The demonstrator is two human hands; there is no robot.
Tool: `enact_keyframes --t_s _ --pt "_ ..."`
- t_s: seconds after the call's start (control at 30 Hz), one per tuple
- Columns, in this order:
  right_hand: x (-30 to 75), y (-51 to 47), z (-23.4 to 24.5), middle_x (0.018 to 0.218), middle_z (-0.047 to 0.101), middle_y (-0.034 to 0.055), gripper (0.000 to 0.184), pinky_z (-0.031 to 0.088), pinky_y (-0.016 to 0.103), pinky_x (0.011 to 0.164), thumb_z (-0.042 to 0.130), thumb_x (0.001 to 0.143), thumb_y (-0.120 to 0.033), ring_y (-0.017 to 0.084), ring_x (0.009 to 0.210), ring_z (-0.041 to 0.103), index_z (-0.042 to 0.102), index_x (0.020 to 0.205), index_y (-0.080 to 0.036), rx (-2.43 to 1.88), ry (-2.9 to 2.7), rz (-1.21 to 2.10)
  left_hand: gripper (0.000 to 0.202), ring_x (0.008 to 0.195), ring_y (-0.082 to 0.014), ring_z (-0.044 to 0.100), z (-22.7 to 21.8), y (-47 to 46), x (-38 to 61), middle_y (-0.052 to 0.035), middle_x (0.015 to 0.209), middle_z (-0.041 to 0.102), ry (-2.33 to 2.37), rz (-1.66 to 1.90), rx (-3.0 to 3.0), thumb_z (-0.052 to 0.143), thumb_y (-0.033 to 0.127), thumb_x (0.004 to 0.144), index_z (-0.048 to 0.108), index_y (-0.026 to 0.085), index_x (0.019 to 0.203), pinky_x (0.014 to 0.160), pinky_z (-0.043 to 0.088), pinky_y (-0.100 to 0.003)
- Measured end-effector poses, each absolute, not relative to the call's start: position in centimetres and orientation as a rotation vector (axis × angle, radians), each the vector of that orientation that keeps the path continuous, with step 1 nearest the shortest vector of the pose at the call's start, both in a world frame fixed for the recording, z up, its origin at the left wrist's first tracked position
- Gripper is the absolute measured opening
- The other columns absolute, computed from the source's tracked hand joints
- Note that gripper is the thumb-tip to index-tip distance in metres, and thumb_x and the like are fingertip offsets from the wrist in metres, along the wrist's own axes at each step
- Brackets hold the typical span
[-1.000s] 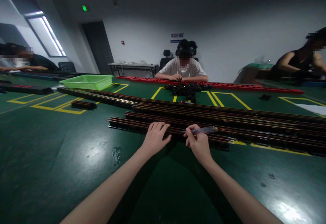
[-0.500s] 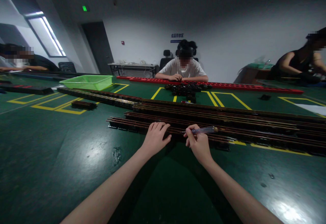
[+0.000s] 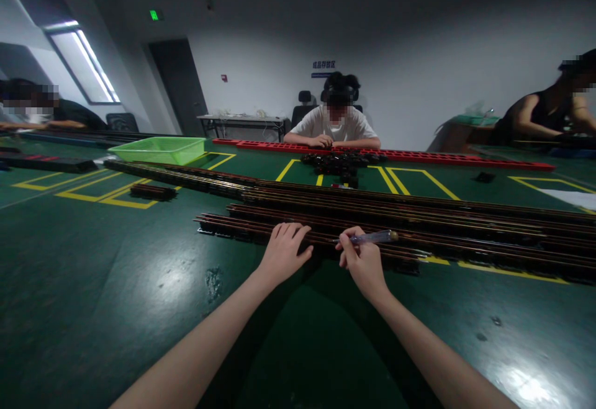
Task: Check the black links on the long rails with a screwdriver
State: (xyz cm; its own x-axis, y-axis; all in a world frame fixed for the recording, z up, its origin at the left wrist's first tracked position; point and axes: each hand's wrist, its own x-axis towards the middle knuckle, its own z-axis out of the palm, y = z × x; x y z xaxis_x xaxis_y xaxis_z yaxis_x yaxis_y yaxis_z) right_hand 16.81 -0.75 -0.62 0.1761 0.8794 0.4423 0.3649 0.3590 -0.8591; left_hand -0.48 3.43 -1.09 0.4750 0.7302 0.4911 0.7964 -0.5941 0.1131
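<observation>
Several long dark strips with copper-coloured metal lines run side by side across the green table. Over the nearest strip (image 3: 246,229) lies my left hand (image 3: 285,252), palm down, fingers stretched out and thumb apart. My right hand (image 3: 362,261) is closed around a slim screwdriver (image 3: 378,237) with a clear handle and a brownish end cap. Its thin tip points left, at the nearest strip, just right of my left hand. Whether the tip touches the strip, I cannot tell.
A green basket (image 3: 161,150) stands at the back left, near a short dark strip piece (image 3: 153,192). Beyond the strips lie a heap of black parts (image 3: 333,164) and a long red rack (image 3: 442,159). A person (image 3: 333,123) sits opposite; others work at both sides.
Both my hands and the screwdriver stay in nearly the same place. At the far right, a co-worker's arms have shifted slightly.
</observation>
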Motion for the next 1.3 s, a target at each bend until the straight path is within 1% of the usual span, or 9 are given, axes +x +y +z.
enact_keyframes --t_s 0.27,0.53,0.8,1.07,1.3 --pt "16.91 -0.76 -0.62 0.061 0.058 -0.0004 0.026 0.036 0.020 0.036 0.044 0.088 -0.043 0.009 0.038 0.051 0.047 0.077 -0.019 -1.220 -1.419 0.540 0.032 0.109 -0.0222 0.049 -1.14 3.49 -0.44 -0.0062 0.113 0.058 -1.356 -0.771 -2.588 0.050 0.035 0.086 0.051 0.018 0.113 0.097 0.034 -0.041" --pt "16.70 -0.83 -0.59 0.061 0.057 -0.0006 0.025 0.036 0.019 0.034 0.045 0.087 -0.043 0.008 0.038 0.050 0.047 0.077 -0.020 -1.202 -1.422 0.551 0.032 0.106 -0.0230 0.050 -1.08 3.45 -0.36 -0.0065 0.111 0.059 -1.369 -0.757 -2.548 0.052 0.038 0.084 0.051 0.018 0.109 0.094 0.035 -0.041" --pt "16.71 -0.86 -0.59 0.062 0.058 -0.0003 0.026 0.035 0.019 0.034 0.045 0.087 -0.043 0.008 0.037 0.050 0.047 0.078 -0.019 -1.192 -1.425 0.565 0.029 0.103 -0.0232 0.051 -1.14 3.40 -0.27 -0.0061 0.108 0.059 -1.386 -0.757 -2.512 0.053 0.035 0.084 0.051 0.017 0.107 0.092 0.035 -0.041" --pt "16.65 -0.91 -0.54 0.062 0.059 -0.0003 0.026 0.037 0.020 0.036 0.044 0.087 -0.044 0.009 0.037 0.050 0.047 0.077 -0.020 -1.198 -1.419 0.542 0.025 0.106 -0.0241 0.050 -1.28 3.34 -0.21 -0.0077 0.109 0.059 -1.409 -0.774 -2.491 0.050 0.030 0.084 0.052 0.017 0.105 0.096 0.033 -0.043" --pt "16.65 -0.96 -0.46 0.062 0.059 0.0000 0.026 0.037 0.021 0.036 0.044 0.088 -0.044 0.009 0.037 0.051 0.047 0.077 -0.020 -1.187 -1.419 0.543 0.027 0.108 -0.0244 0.050 -1.27 3.26 -0.24 -0.0083 0.112 0.059 -1.423 -0.774 -2.475 0.046 0.024 0.085 0.053 0.017 0.110 0.098 0.032 -0.044"
